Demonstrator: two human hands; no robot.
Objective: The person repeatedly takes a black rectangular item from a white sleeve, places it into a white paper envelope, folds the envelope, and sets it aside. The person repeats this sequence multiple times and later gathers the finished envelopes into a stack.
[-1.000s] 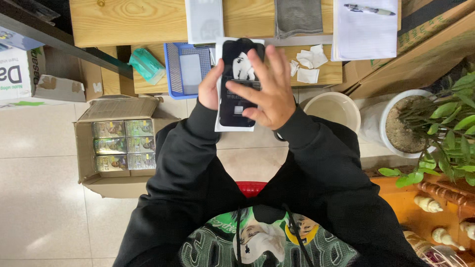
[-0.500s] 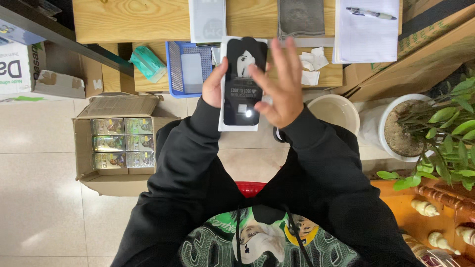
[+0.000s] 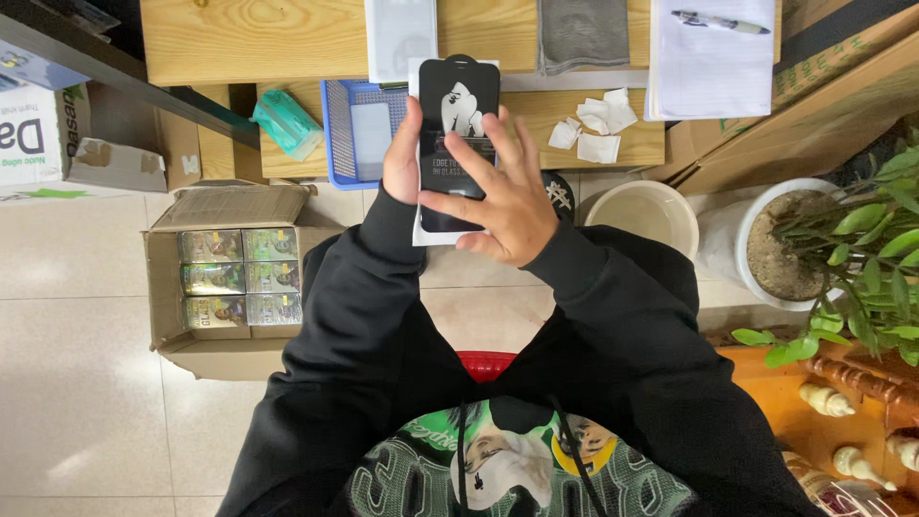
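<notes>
A black screen protector on a white backing card [image 3: 458, 105] is held upright in front of me, above my lap. My left hand [image 3: 402, 158] grips its left edge, thumb on the front. The spread fingers of my right hand [image 3: 498, 196] lie flat across its lower front face, covering the bottom part. Both arms are in black sleeves.
A wooden bench [image 3: 287, 38] carries a blue basket [image 3: 340, 134], a grey cloth [image 3: 579, 33], crumpled white wipes [image 3: 593, 129] and a paper pad with a pen [image 3: 713, 57]. An open carton of boxed items [image 3: 235, 278] sits on the floor at left; a white bucket [image 3: 651, 215] and potted plant [image 3: 842, 249] at right.
The protector has risen slightly toward the bench. My right hand, lifted with fingers raised half a second ago, has come back down flat across its lower front.
</notes>
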